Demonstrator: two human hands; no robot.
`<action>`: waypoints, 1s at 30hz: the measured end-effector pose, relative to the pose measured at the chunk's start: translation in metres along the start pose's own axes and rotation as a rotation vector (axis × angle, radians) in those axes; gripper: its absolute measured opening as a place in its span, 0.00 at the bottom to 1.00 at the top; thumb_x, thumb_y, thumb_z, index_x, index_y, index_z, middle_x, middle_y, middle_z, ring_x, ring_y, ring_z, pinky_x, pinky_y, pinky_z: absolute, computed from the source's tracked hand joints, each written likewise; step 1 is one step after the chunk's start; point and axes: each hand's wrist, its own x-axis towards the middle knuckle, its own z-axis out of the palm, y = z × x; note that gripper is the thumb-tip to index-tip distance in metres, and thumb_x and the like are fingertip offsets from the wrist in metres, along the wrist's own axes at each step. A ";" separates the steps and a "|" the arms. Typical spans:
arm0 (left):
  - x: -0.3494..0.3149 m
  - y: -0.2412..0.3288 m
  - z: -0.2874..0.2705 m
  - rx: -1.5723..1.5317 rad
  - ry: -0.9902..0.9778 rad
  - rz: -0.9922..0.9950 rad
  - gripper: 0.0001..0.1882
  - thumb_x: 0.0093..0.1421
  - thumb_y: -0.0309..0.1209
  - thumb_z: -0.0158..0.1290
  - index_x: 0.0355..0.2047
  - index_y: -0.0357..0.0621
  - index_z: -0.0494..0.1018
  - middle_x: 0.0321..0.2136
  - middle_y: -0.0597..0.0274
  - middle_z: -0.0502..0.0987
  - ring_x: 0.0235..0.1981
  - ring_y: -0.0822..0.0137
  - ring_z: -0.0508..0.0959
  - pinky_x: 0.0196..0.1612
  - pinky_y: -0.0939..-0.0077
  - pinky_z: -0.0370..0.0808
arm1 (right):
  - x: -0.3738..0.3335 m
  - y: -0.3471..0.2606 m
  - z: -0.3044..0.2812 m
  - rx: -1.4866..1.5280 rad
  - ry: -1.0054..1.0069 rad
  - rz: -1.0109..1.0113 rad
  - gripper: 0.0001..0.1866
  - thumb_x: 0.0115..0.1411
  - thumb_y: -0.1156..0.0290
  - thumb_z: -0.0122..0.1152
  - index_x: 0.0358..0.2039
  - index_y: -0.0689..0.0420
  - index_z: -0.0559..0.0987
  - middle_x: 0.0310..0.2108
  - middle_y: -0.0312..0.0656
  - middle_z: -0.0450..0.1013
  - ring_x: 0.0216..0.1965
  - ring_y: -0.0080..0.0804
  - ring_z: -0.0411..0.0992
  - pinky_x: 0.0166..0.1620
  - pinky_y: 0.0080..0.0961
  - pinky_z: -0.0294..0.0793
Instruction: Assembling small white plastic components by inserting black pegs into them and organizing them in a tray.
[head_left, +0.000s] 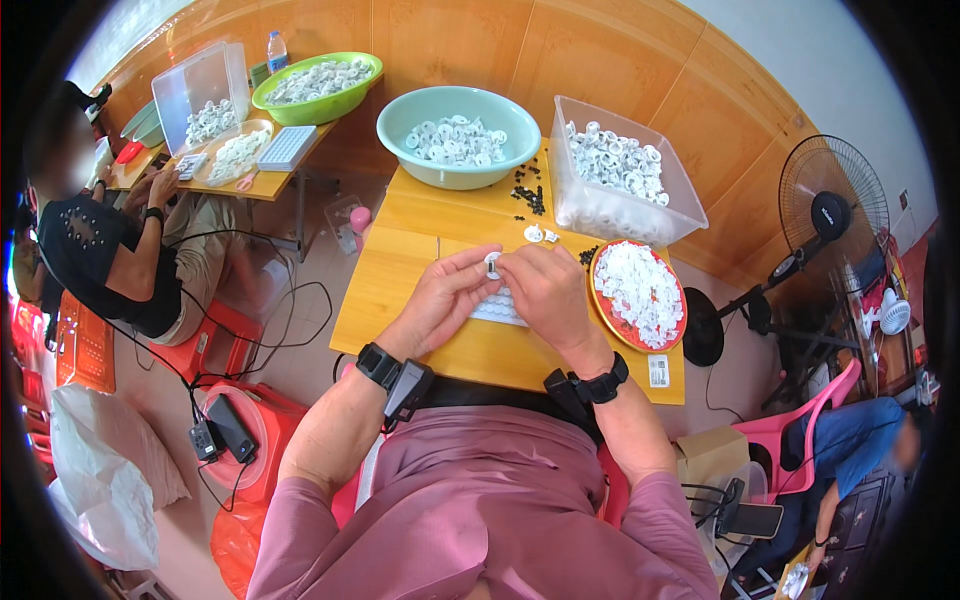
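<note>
Left of the red plate (pixel 655 345), the left hand (pixel 443 299) and right hand (pixel 547 298) pinch a small white part (pixel 492 259), likely light, stiff, best held by the rim

At the centre, one left hand (pixel 436 306) and one right hand (pixel 548 300) share one white piece (pixel 492 261). Two loose white pieces (pixel 533 234) lie near 1 o'clock. One blue basin (pixel 450 176) stands at 12 o'clock, one green basin (pixel 330 112) at 11, one clear bin (pixel 620 229) between 1 and 2, one plate (pixel 682 308) at 3. One bottle (pixel 277 53) is at 11 and one black fan (pixel 830 214) between 2 and 3.
</note>
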 end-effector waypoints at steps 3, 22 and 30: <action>0.001 0.000 -0.001 -0.049 0.027 0.008 0.19 0.68 0.23 0.48 0.58 0.27 0.66 0.50 0.50 0.75 0.51 0.64 0.77 0.59 0.71 0.73 | 0.000 -0.002 0.004 -0.063 0.029 -0.078 0.06 0.51 0.76 0.60 0.32 0.56 0.79 0.26 0.40 0.73 0.25 0.37 0.72 0.29 0.32 0.66; 0.008 0.012 -0.013 -0.132 0.266 0.215 0.22 0.68 0.27 0.49 0.61 0.32 0.63 0.52 0.45 0.73 0.48 0.61 0.76 0.56 0.72 0.75 | -0.023 0.009 0.026 0.089 -0.312 0.131 0.10 0.54 0.77 0.57 0.33 0.54 0.85 0.27 0.41 0.73 0.28 0.42 0.73 0.34 0.37 0.70; 0.006 0.008 -0.010 -0.102 0.191 0.157 0.22 0.69 0.25 0.47 0.61 0.31 0.62 0.53 0.42 0.72 0.49 0.59 0.77 0.56 0.71 0.76 | -0.023 0.010 0.030 0.160 -0.337 0.203 0.07 0.57 0.72 0.58 0.30 0.55 0.84 0.27 0.43 0.74 0.28 0.46 0.73 0.35 0.40 0.71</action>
